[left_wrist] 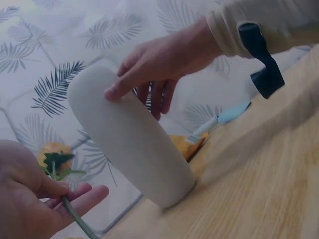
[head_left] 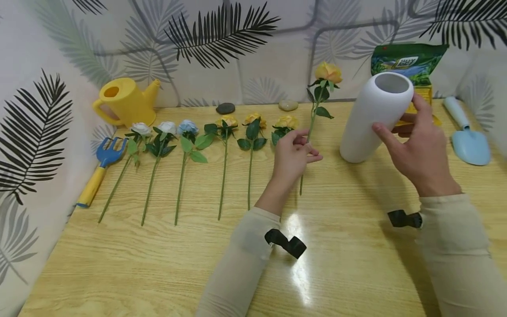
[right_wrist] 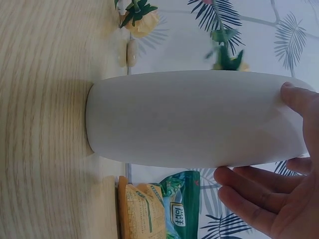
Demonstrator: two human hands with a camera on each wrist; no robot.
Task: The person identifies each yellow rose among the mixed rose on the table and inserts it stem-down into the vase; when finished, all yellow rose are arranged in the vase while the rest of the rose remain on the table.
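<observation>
My left hand (head_left: 295,154) pinches the green stem of a yellow-orange artificial rose (head_left: 328,72), held upright with its bloom at the top. To its right stands a tall white vase (head_left: 368,123), its open mouth facing up. My right hand (head_left: 424,145) grips the vase near its upper part, thumb on the front and fingers round the far side. In the right wrist view the vase's base (right_wrist: 94,119) meets the wooden table. Yellow roses (head_left: 286,122) lie on the table just behind and left of my left hand, one partly hidden by it.
White roses (head_left: 141,128) and a blue rose (head_left: 188,127) lie further left, beside a blue and yellow hand fork (head_left: 104,165). Behind stand a yellow watering can (head_left: 128,103), a dark stone (head_left: 225,108) and a pale stone (head_left: 288,105). A green pouch (head_left: 408,59) and blue trowel (head_left: 469,143) are right.
</observation>
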